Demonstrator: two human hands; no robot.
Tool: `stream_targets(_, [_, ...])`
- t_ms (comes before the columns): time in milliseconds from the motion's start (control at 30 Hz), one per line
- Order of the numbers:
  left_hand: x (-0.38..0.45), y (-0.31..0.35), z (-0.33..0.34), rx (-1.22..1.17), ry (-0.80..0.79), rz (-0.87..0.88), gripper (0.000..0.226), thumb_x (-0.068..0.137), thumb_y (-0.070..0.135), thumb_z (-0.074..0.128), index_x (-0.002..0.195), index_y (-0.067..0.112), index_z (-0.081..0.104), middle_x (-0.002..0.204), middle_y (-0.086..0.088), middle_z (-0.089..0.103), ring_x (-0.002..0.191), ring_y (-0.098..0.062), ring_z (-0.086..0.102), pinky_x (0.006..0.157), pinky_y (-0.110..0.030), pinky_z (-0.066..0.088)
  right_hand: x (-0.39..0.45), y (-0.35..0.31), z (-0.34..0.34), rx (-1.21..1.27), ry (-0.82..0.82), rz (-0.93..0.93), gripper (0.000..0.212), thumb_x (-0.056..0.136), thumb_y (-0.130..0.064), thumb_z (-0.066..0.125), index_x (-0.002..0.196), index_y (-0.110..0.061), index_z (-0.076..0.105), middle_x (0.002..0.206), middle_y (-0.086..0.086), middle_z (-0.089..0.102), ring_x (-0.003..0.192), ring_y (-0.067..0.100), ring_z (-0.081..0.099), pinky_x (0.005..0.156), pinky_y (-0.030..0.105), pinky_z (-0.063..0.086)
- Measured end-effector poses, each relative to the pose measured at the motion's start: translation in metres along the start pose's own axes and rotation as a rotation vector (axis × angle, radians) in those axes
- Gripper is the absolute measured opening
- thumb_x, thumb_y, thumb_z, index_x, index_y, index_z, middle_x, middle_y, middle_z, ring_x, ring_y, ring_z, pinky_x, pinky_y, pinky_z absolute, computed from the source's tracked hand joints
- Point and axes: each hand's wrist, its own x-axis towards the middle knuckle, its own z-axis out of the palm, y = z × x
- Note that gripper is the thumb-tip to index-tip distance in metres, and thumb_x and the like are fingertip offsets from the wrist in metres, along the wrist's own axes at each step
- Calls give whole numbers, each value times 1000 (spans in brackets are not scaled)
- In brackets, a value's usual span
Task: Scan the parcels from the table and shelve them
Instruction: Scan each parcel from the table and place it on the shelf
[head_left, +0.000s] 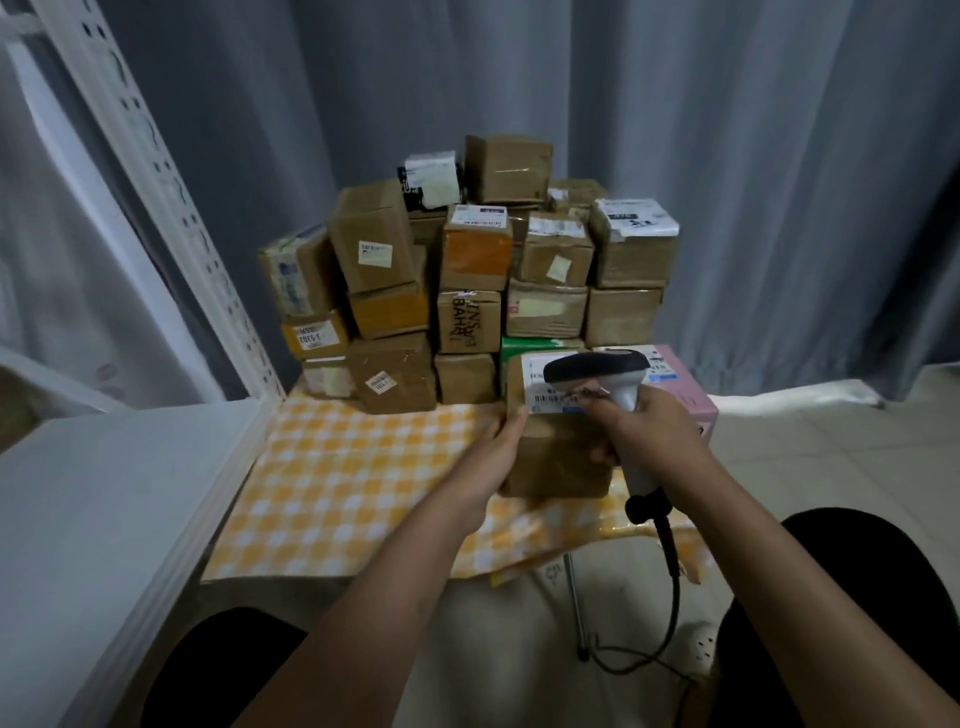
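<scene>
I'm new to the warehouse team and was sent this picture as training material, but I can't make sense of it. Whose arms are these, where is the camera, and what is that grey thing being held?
There is no machine here. The single picture comes from a wide-angle camera worn on a person's head, looking forward and down, so the two arms reaching in are the wearer's own. The right hand grips a handheld barcode scanner with a dark cable hanging from its handle, its head over the white shipping label on a brown cardboard parcel. The left hand holds that parcel by its left side. The parcel is at a small table covered by a yellow checked cloth. Behind it is a stack of taped parcels, with a pink box at the right. A white perforated shelf post rises on the left.
</scene>
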Motion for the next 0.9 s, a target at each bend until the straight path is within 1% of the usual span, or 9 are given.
stream_targets(67, [-23,9,3,-4,-3,3,101,65,95,54,148,39,42,143,4,58,131,-21,54,112,-51,42,-7,-2,4,22,-6,-17,23,94,-41,64,92,-20,57,65,3,69,60,15,67,59,26,52])
stream_targets(133, [-35,11,0,-46,-27,30,49,95,68,49,134,40,53,128,5,67,121,-17,61,111,-47,44,-17,-5,8,6,-18,-51,22,95,-39,63,85,-22,54,64,6,69,55,13,65,56,22,50])
stream_targets(200, [-39,8,-11,-104,-66,6,25,101,58,47,122,47,54,124,4,68,119,-17,61,110,-42,44,-25,-9,12,-26,-33,-80,21,96,-38,62,81,-24,54,63,6,70,48,7,62,49,16,46])
stream_targets(333, [-49,-2,-31,-197,-98,-17,68,84,62,62,145,54,34,135,-5,63,124,-28,59,100,-39,45,-34,-16,19,9,-98,-114,17,96,-36,63,83,-26,57,64,8,71,50,9,65,49,16,50])
stream_targets(400, [-53,-8,-44,-250,-93,-15,79,73,62,69,145,51,40,133,-8,66,123,-29,60,103,-40,46,-34,-21,24,17,-132,-123,18,95,-36,63,84,-24,57,65,10,72,53,12,68,53,18,54])
stream_targets(567, [-69,-22,-86,-423,-72,-57,67,80,56,67,139,26,53,127,-17,69,122,-32,61,89,-39,52,-28,-34,45,24,-223,-136,20,94,-37,66,89,-18,63,61,8,72,57,18,70,65,31,57])
stream_targets(700, [-82,-33,-127,-617,63,36,63,82,47,69,139,25,52,132,-21,64,121,-37,62,97,-53,53,-30,-42,67,34,-294,-183,19,94,-31,66,93,-12,66,60,11,70,49,13,65,53,21,51])
stream_targets(800, [-82,-43,-147,-634,216,219,64,84,40,69,143,28,47,136,-14,61,122,-33,62,103,-53,51,-28,-45,78,1,-316,-196,14,95,-30,65,91,-17,64,59,8,70,48,11,65,48,17,46])
stream_targets(900, [-76,-56,-149,-486,310,364,89,77,47,81,152,35,35,144,3,59,129,-20,58,111,-48,44,-26,-48,85,-46,-316,-202,14,96,-30,64,89,-18,64,66,9,73,47,8,64,46,15,47])
